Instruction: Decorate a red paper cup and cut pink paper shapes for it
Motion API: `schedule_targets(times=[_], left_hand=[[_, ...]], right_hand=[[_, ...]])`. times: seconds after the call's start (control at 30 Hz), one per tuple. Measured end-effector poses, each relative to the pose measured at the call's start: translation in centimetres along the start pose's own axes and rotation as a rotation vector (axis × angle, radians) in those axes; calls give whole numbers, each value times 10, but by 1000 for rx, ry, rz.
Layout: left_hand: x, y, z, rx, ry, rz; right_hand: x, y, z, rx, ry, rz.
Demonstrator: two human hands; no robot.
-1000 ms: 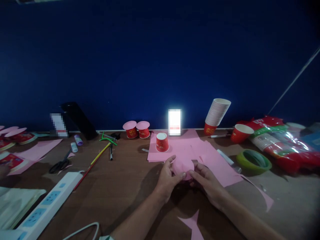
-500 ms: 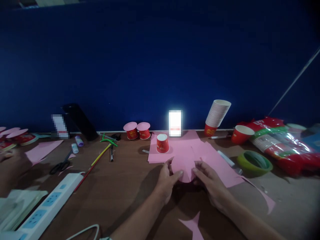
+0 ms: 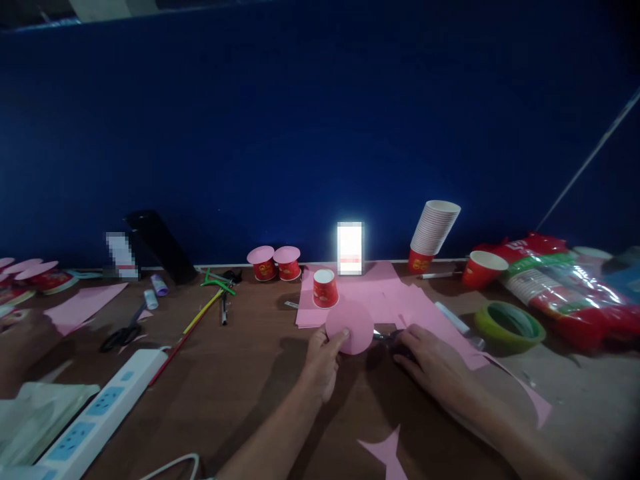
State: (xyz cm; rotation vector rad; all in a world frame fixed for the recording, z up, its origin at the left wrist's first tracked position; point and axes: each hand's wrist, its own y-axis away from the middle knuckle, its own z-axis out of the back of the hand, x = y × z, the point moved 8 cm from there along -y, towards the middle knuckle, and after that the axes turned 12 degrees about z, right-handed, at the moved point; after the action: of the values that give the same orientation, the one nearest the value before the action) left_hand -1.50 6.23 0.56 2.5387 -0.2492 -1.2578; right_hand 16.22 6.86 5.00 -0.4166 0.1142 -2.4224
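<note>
Between thumb and fingers, my left hand (image 3: pixel 325 360) pinches a pink paper disc (image 3: pixel 356 327) with a faint crease. My right hand (image 3: pixel 415 350) is closed round the dark handles of a pair of scissors (image 3: pixel 384 336), whose metal blades point left toward the disc's edge. Part of the handles is hidden under the fingers. Just behind the disc, an upturned red paper cup (image 3: pixel 325 291) stands on pink paper sheets (image 3: pixel 370 283). A pink paper offcut (image 3: pixel 387 453) lies at the near edge.
Two red cups topped with pink discs (image 3: pixel 274 255) stand behind. To the right are stacked cups (image 3: pixel 435 227), green tape (image 3: pixel 509 327) and a plastic bag of cups (image 3: pixel 565 287). A power strip (image 3: pixel 103 413) and a co-worker's hand (image 3: pixel 30 340) are at left.
My right hand has let go of the disc and now grips the scissors to its right. The left hand has shifted the disc slightly left.
</note>
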Motion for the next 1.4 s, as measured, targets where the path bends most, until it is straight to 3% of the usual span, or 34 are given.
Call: schedule_targets(times=[0.37,0.47,0.67,0.83,1.0,1.07,1.23,1.4], left_hand=[[-2,-1,4,-47,-35,7],[-3,-3,8,-79,-15,3],[-6,-7,21,-165,23,-37],[-9,-7,24,-182,77,-64],[-11,-6,22,-176,81,-54],[-11,-6,20,-157,73,-61],[-10,-8,27,-223,-28,-65],[-7,-11,29,-231,-60,-63]], right_hand=[[2,-1,-5,16,172,14],[-5,-1,0,-28,116,-2],[-24,3,4,-28,-138,-138],[-27,3,3,-143,-515,-218],[-4,-1,-8,-239,-1043,-223],[9,1,-18,-250,-1238,-290],[46,5,-41,-85,-1432,-294],[61,8,-50,80,-1467,-287]])
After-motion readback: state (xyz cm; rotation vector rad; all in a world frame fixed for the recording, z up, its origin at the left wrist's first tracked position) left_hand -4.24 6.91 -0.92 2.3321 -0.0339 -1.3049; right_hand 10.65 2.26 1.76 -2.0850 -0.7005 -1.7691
